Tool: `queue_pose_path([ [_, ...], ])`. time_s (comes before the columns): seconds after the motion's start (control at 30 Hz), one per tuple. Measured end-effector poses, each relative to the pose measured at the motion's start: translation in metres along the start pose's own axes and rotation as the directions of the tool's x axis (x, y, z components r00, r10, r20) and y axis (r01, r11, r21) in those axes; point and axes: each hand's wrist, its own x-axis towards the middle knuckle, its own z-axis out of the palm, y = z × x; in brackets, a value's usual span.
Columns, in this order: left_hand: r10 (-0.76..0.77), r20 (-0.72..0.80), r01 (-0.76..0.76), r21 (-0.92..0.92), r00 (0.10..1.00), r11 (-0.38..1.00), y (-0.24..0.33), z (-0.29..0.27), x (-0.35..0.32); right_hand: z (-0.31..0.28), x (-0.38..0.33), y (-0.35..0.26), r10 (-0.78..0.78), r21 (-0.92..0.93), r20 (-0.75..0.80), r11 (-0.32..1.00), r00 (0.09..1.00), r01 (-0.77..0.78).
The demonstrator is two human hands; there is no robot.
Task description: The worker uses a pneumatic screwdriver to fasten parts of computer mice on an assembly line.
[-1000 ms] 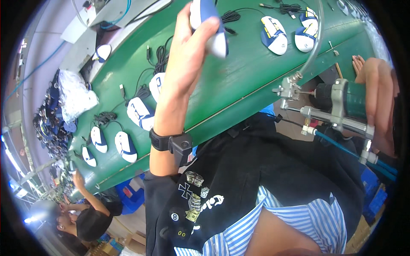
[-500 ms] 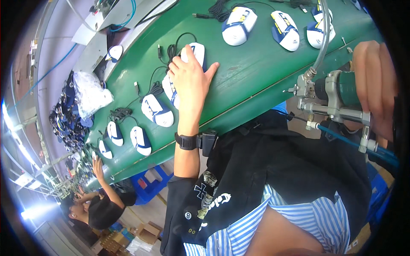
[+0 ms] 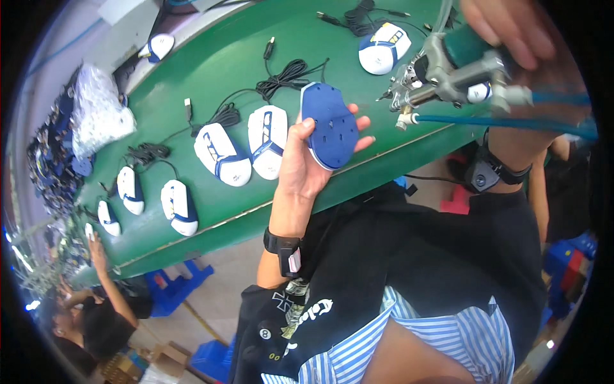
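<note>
My left hand (image 3: 299,163) holds a computer mouse (image 3: 331,125) bottom up above the green work surface. Its dark blue underside, with several small holes, faces me; my thumb lies along the near left edge and fingertips show past the right edge. At the upper right, my right hand (image 3: 511,32), partly smeared by motion, is closed round the green body of what looks like a pneumatic screwdriver (image 3: 438,80). The tool's thin metal nose points left toward the mouse, apart from it. Left of my left hand lie two white and blue mice, the closer one (image 3: 267,142) right side up.
The green bench (image 3: 384,144) carries several more mice with coiled black cables (image 3: 291,80). At the left sit a clear plastic bag (image 3: 102,112) and a pile of dark blue parts (image 3: 54,150). A blue air hose (image 3: 499,121) trails rightward. Another person's arm (image 3: 115,294) reaches in at lower left.
My left hand has picked up a mouse, turned it bottom up and brought it nearer. My right hand has carried the tool up and left, over the bench. The head view has shifted.
</note>
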Motion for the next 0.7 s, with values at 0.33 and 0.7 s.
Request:
queue_pose_path([
  [0.33, 0.018, 0.007, -0.017, -0.086, 1.000, 0.996, 0.001, -0.023, -0.008, -0.023, 0.054, 0.027, -0.017, 0.003, 0.677, 1.000, 0.736, 0.020],
  [0.7, -0.012, -0.025, 0.010, -0.084, 1.000, 0.996, 0.002, -0.013, -0.010, -0.005, 0.031, 0.034, -0.010, -0.087, 0.409, 0.995, 0.912, 0.049],
])
